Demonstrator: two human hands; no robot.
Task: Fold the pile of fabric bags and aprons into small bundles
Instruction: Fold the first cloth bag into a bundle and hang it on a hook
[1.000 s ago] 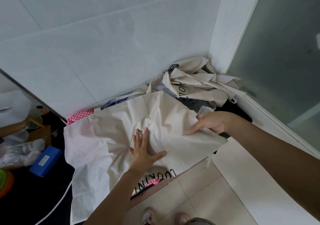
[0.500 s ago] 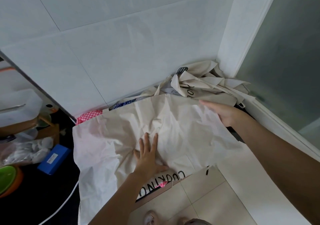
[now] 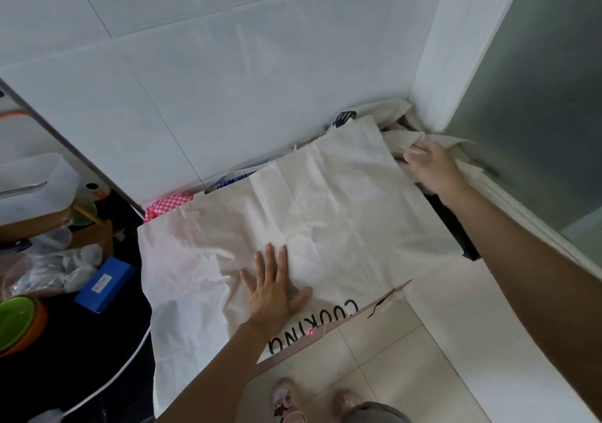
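In the head view, we saw the cream fabric sheet [image 3: 325,214] spread mid-frame on the dark tabletop [image 3: 49,383], over a piece lettered COOKING [image 3: 312,328]. We judged it light, limp and creased, apt to slide on the layers beneath, so best taken by its corners or hems. Its long axis ran from the lower left, where it hung over the edge, to the upper right, its narrow end pointing at the crumpled pile [image 3: 404,136] in the wall corner. The left hand [image 3: 277,289] lay flat, fingers straight, pressing the sheet. The right hand [image 3: 431,170], well apart at the upper-right edge, was blurred; we could not tell whether it gripped cloth.
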